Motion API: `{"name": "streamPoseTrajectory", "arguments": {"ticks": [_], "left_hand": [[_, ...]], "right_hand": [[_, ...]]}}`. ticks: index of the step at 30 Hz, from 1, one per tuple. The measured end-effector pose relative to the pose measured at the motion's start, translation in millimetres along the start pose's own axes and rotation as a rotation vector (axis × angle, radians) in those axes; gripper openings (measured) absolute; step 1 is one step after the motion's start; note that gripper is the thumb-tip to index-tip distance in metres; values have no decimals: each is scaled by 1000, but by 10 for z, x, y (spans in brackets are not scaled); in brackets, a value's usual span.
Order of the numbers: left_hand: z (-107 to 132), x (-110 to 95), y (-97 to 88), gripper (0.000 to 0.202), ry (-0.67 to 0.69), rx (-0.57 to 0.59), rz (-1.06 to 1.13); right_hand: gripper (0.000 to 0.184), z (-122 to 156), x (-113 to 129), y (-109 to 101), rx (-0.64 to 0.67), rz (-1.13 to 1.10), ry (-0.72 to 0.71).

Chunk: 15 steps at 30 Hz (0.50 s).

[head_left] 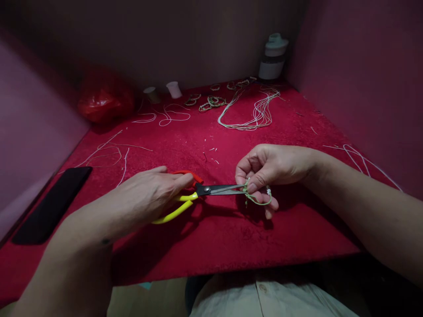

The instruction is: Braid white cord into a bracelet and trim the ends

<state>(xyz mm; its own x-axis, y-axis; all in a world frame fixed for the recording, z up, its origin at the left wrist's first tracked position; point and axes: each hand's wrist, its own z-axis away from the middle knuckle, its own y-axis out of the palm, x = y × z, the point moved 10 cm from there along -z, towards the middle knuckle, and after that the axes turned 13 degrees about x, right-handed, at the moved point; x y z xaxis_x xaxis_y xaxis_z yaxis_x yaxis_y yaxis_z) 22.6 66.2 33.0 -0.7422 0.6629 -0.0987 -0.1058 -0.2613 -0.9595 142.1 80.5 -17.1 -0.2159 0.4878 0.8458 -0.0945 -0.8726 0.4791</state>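
Observation:
My left hand (150, 196) grips a pair of scissors (198, 193) with one red and one yellow handle loop. The dark blades point right and their tips reach a small green braided cord bracelet (257, 199). My right hand (267, 171) pinches that bracelet between thumb and fingers just above the red cloth. A pale bead or knot shows on the bracelet at its right side. Both hands hover over the near middle of the red-covered table (214, 246).
A black phone (53, 202) lies at the left edge. Loose white cords (109, 152) lie left of centre, a bundle of long cords (254, 114) and finished bracelets (211, 102) farther back. A red bag (104, 97), two small spools (174, 89) and a white container (273, 57) stand along the back wall.

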Motion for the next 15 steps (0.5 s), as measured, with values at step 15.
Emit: {"name": "streamPoseTrajectory", "arguments": {"ticks": [15], "left_hand": [[9,6,119,16,13,39,-142]], "right_hand": [[12,8,-4,-27,-14,1,6]]}}
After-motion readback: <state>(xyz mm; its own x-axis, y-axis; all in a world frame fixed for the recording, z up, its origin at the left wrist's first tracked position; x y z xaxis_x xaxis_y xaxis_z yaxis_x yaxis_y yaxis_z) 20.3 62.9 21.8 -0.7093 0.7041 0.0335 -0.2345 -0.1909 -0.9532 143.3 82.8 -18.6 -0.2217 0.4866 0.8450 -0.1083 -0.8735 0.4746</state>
